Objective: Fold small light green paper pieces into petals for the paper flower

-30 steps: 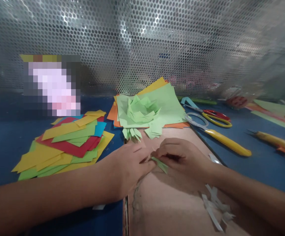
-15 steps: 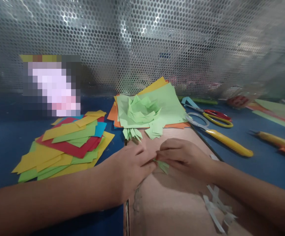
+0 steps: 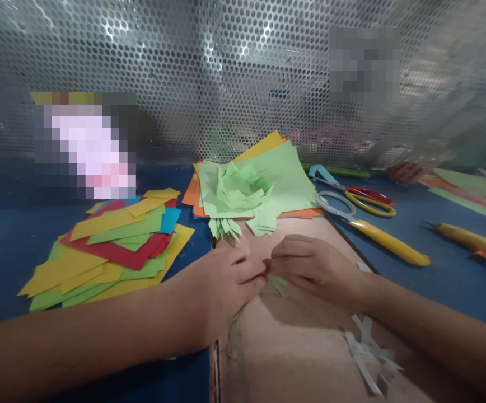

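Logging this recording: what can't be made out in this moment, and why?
- Head view, hidden: the far end of the small light-green folded paper piece, behind the bare left hand and bare right hand.
- Head view, cut off: the slim yellow-and-orange tool, by the right edge.
- Head view, blurred: the red-and-clear object, too soft to identify.
- Head view, masked: whatever the pale pixelated block covers.

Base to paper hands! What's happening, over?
Left hand and right hand close together at small green paper piece. Grip and piece partly hidden. White paper strips lie aside, not in the way.
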Demonstrator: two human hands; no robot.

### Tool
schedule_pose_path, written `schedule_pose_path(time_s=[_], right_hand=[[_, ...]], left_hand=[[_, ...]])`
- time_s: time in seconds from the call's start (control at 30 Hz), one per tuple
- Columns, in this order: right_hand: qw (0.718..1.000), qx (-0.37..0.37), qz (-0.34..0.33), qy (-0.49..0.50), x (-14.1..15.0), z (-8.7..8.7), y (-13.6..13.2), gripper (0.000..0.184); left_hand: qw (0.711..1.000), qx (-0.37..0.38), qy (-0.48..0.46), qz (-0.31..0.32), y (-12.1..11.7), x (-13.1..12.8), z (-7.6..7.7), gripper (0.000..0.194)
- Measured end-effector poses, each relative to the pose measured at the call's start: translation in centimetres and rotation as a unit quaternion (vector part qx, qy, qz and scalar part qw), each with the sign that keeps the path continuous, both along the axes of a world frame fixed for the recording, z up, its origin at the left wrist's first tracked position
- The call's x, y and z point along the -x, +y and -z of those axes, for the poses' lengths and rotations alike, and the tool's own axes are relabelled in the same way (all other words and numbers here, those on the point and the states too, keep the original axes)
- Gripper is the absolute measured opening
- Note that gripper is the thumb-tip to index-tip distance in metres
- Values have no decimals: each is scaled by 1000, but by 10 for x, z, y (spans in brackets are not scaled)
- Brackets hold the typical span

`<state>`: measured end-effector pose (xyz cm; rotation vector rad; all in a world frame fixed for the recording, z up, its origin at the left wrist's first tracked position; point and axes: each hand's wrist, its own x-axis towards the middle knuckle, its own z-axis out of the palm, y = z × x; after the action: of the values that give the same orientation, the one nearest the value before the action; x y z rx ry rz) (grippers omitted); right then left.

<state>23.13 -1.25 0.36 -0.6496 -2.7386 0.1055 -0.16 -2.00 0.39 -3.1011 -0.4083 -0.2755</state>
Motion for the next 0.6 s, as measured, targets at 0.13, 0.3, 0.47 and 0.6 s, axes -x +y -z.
schedule_pose_path(time_s=[0.13,0.3,0.47,0.6], right_hand=[[1000,-16,4,2,1,0,1,30],[1000,-7,-6,2,0,-2,2,30],[998,52,-8,15,-3,-4,3,27],[986,139,40,81,0,-8,1,16]], left_hand=[[1000,11,-6,-3,1,-1,-1,40],[1000,18,-4,-10,1,-1,3,41],[1000,9,-14,-8,2,0,5,44],[1000,4,0,-10,1,1,3,47]])
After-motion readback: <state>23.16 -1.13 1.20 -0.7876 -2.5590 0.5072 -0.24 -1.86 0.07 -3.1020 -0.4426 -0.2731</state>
